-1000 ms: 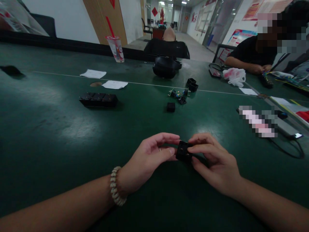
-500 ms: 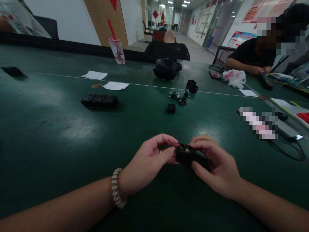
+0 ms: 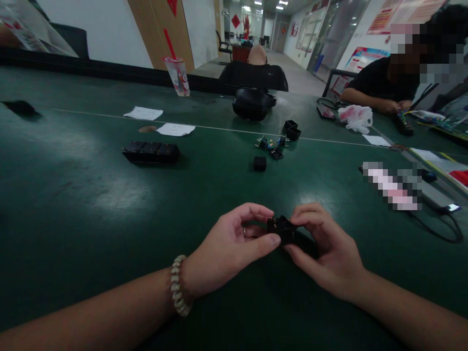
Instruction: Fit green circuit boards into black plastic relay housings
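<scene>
A small black block-shaped part [image 3: 283, 231] with little pins or contacts on top is held just above the green table [image 3: 204, 180]. My left hand [image 3: 234, 243] grips its left side, the thumb across the near face and the fingers behind. From the right, my right hand [image 3: 325, 248] pinches it between thumb and fingertips. Beyond the hands lies a small black cube [image 3: 260, 164]. Behind it are small electronic pieces with wires [image 3: 271, 143] and open black casings [image 3: 291, 130]. Farther left sits a long black block with sections [image 3: 150, 152].
A black case [image 3: 253, 104] and a plastic cup with a red straw [image 3: 177, 75] stand toward the far edge. Paper slips [image 3: 176, 129] lie at the left. At right are a crumpled plastic bag [image 3: 356, 118], a grey device with a cable [image 3: 435, 195] and a seated person [image 3: 380, 83].
My left thumb has moved right across the near face of the black part. The part has turned slightly between the hands. Objects on the table have stayed in place.
</scene>
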Action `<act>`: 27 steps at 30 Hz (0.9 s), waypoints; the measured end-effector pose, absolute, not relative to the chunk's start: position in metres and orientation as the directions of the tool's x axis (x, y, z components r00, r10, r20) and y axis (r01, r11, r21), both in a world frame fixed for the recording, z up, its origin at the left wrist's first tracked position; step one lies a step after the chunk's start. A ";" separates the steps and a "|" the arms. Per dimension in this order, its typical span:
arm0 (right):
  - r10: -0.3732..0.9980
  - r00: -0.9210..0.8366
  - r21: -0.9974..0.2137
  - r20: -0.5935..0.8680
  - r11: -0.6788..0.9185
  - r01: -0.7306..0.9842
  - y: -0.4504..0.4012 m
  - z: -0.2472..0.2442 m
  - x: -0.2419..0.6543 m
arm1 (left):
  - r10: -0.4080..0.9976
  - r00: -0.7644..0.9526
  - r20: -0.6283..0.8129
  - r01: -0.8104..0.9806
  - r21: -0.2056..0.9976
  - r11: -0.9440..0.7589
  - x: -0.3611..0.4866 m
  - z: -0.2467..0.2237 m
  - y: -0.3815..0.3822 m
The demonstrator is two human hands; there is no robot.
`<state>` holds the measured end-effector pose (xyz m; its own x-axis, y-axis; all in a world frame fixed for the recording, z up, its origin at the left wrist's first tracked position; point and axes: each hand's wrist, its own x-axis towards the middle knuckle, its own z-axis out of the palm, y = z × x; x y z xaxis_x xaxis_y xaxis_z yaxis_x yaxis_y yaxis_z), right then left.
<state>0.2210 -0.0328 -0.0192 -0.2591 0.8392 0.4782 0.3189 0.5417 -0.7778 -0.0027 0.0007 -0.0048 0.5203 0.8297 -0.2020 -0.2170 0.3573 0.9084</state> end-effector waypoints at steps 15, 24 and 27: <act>0.857 -0.279 -0.800 0.434 0.509 0.318 -0.033 -0.018 0.223 | 0.804 0.536 -0.259 -0.337 0.807 0.485 -0.002 -0.001 0.001; 0.895 -0.248 -0.837 0.370 0.437 0.329 -0.033 -0.018 0.224 | 0.796 0.547 -0.258 -0.304 0.825 0.476 -0.002 -0.004 0.003; 0.903 -0.224 -0.848 0.365 0.422 0.319 -0.033 -0.017 0.224 | 0.790 0.556 -0.258 -0.283 0.835 0.472 -0.002 -0.005 0.002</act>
